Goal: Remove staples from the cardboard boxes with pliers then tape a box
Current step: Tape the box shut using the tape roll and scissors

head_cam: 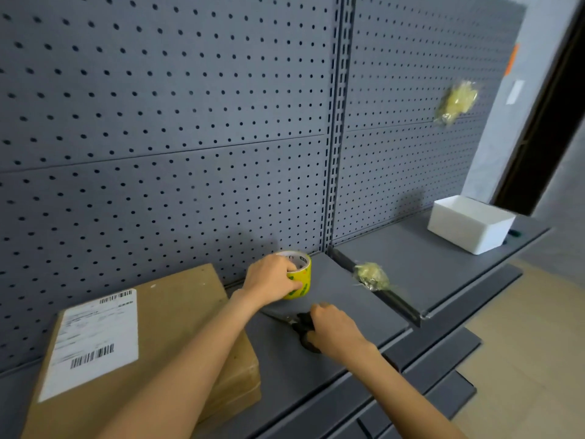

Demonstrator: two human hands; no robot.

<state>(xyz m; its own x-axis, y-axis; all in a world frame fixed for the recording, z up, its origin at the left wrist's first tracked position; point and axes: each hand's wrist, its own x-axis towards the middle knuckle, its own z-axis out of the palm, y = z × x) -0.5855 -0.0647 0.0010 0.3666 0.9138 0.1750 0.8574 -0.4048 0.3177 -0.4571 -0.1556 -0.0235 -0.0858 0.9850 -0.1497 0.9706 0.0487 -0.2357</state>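
Left hand [269, 280] grips tape roll [300, 275], right hand [335, 332] grasps scissors [302, 324]; cardboard box [177, 312], white bin [471, 223] nearby

Counted on the grey shelf

One cardboard box [148, 346], one roll of tape [300, 275], one black-handled tool [302, 324], one white bin [471, 223], two wads of crumpled tape [371, 275] [457, 101], and two hands: left hand [269, 280], right hand [335, 331].

The right hand [335, 332] hides most of a dark-handled tool [302, 324], perhaps scissors.
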